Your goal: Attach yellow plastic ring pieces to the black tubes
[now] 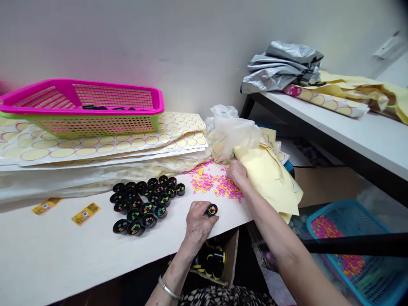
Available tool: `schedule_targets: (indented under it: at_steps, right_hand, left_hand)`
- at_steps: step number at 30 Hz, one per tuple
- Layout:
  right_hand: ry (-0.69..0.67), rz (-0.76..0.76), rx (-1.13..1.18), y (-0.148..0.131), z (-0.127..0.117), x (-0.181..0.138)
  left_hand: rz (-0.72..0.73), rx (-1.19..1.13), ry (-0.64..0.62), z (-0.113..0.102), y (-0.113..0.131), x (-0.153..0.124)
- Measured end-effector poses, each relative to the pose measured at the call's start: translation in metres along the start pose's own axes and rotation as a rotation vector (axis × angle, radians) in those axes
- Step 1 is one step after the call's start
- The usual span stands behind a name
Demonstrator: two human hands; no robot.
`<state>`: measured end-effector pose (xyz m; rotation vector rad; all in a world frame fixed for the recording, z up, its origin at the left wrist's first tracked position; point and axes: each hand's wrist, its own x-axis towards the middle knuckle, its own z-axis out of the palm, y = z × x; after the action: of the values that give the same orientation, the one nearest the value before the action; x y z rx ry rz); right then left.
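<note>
My left hand (pixel 197 223) rests on the white table near its front edge, fingers closed around a small round black container (pixel 212 209) with coloured beads in it. My right hand (pixel 236 173) reaches into a scatter of pink and yellow beads (pixel 214 182), fingers curled down over them; what they pinch is hidden. A cluster of several filled black containers (pixel 145 204) stands left of my left hand. A clear plastic bag (pixel 231 131) lies just behind the beads.
A pink and green mesh basket (pixel 83 108) sits on stacked sticker sheets (pixel 105 142) at the back left. Two yellow labels (pixel 86 213) lie on the table. Yellow paper (pixel 270 178) drapes on the right. A cardboard box of containers (pixel 212 259) and a blue basket (pixel 357 250) stand below.
</note>
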<state>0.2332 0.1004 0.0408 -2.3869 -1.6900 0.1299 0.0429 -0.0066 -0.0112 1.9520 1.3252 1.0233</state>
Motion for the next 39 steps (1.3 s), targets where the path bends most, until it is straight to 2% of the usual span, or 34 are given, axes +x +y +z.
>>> schedule_targets:
  at_steps: [3,6,7,9,12,14,18,23,28,30,34,37,39]
  right_hand:
    - [-0.021,-0.013,-0.021,-0.003,-0.002,0.006]
    - [0.016,-0.046,-0.008,0.000,-0.013,-0.005]
    - [0.037,-0.081,0.022,0.002,-0.017,-0.015]
    - [0.079,-0.259,0.178,0.005,-0.023,-0.042]
    - [0.017,-0.540,0.465,0.008,-0.025,-0.092]
    - [-0.024,-0.606,0.514,0.008,-0.021,-0.121]
    - [-0.054,-0.612,0.413,0.001,-0.014,-0.148]
    - [-0.094,-0.634,0.291,-0.006,-0.013,-0.146]
    - [-0.101,-0.613,0.283,-0.006,-0.012,-0.146]
    - [-0.103,-0.600,0.326,-0.006,-0.011,-0.146]
    - [-0.093,-0.539,0.506,-0.006,-0.006,-0.144]
    - [-0.076,-0.420,0.730,-0.006,0.002,-0.144]
    - [-0.126,-0.306,0.933,-0.005,0.008,-0.144]
  left_hand:
    - [-0.016,-0.014,0.015,0.002,-0.004,0.002]
    - [-0.065,-0.034,0.045,0.005,-0.006,0.003]
    - [-0.074,-0.032,0.054,0.005,-0.005,0.003]
    - [-0.060,-0.017,0.056,0.006,-0.004,0.001]
    - [-0.007,0.014,0.040,0.006,-0.002,0.000]
    - [0.013,0.027,0.030,0.007,-0.002,-0.001]
    - [0.025,0.026,0.013,0.005,-0.001,-0.002]
    - [0.008,0.008,-0.004,0.003,0.004,-0.002]
    - [-0.039,-0.098,-0.016,0.000,0.001,-0.002]
    - [-0.092,-0.281,-0.040,-0.004,0.000,0.000]
    - [-0.309,-0.683,-0.102,-0.010,0.004,0.005]
    - [-0.378,-0.707,-0.128,-0.008,0.012,0.007]
    - [-0.401,-0.698,-0.084,-0.004,0.017,0.007]
